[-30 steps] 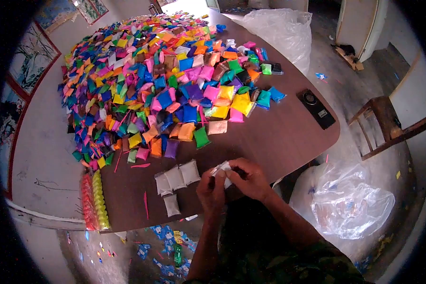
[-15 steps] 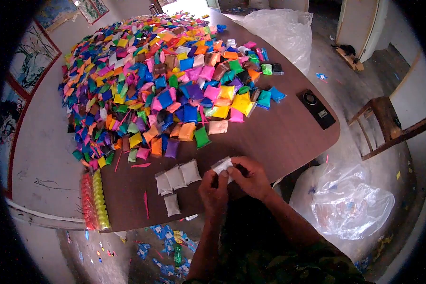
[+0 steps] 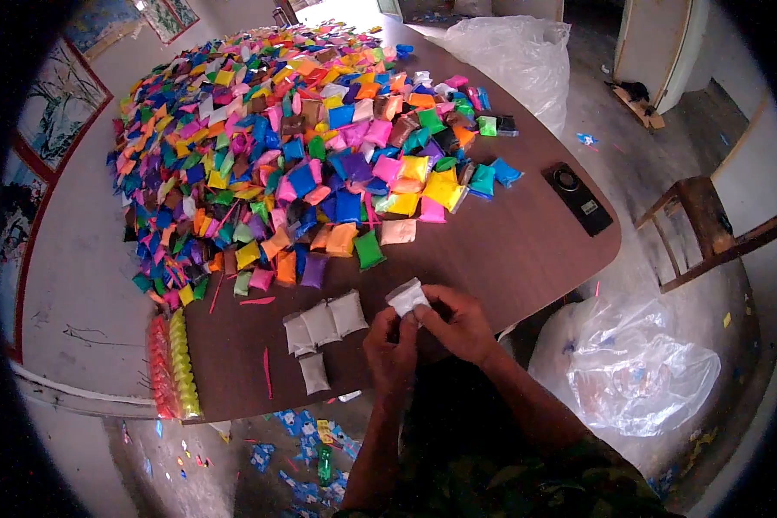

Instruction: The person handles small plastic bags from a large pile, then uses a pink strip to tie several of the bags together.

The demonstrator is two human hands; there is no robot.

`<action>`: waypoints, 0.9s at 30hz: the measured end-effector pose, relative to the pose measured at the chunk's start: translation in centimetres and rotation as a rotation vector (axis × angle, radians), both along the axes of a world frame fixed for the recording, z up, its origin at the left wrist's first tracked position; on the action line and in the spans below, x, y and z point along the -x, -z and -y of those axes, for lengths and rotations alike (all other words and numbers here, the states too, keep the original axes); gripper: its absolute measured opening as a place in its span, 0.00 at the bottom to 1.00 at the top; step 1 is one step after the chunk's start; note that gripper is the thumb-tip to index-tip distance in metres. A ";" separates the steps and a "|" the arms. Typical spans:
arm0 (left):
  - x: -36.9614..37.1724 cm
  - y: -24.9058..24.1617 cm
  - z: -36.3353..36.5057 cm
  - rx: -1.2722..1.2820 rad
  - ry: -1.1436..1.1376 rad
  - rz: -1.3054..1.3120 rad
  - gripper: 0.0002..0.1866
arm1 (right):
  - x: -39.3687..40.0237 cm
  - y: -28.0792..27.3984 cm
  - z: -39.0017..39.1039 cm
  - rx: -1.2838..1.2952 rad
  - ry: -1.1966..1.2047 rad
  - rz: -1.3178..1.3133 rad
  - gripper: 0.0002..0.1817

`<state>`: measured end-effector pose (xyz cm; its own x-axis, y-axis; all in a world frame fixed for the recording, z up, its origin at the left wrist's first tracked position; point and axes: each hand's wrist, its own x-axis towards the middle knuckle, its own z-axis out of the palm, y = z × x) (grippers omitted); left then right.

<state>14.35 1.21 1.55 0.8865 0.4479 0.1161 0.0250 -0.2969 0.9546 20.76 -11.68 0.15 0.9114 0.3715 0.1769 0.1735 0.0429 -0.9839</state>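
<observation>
A small white packet is pinched between my two hands at the table's near edge. My right hand grips its right side with thumb and fingers. My left hand is closed at its lower left corner, its fingertips partly hidden. Left of my hands, three pale grey-white packets lie in an overlapping row on the brown table. Another such packet lies just below them. A large heap of colourful packets covers the far and left part of the table.
A black device with a round dial lies near the table's right edge. Red and yellow strips of plastic pieces sit at the left corner. Clear plastic bags and a wooden chair stand on the right. Scraps litter the floor.
The white packet has tipped up slightly between my fingers, so more of its face shows. My hands have barely shifted, and the other packets stay where they were.
</observation>
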 end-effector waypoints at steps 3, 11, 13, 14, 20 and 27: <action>0.0 0.1 0.0 -0.005 -0.003 0.003 0.10 | 0.1 -0.2 0.2 0.012 -0.012 -0.038 0.13; -0.2 0.1 0.5 0.064 0.030 0.044 0.11 | 0.0 1.1 -0.2 -0.074 0.037 -0.045 0.14; -0.2 0.1 0.3 0.069 0.030 0.043 0.11 | 0.0 0.6 -0.2 -0.063 0.030 0.004 0.15; -0.2 0.1 0.2 0.061 0.026 0.043 0.11 | 0.0 0.5 -0.2 -0.058 0.026 0.029 0.15; 0.0 -1.2 0.6 0.036 0.006 -0.020 0.13 | 0.2 0.7 -0.3 -0.122 0.015 -0.086 0.15; -0.1 -1.0 0.6 0.091 0.059 0.027 0.16 | 0.0 0.5 -0.1 -0.105 0.015 -0.062 0.15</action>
<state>14.45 0.62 2.56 0.9088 0.4047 0.1017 -0.0165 -0.2087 0.9778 20.75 -11.62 -0.33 0.9271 0.3401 0.1574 0.1141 0.1439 -0.9830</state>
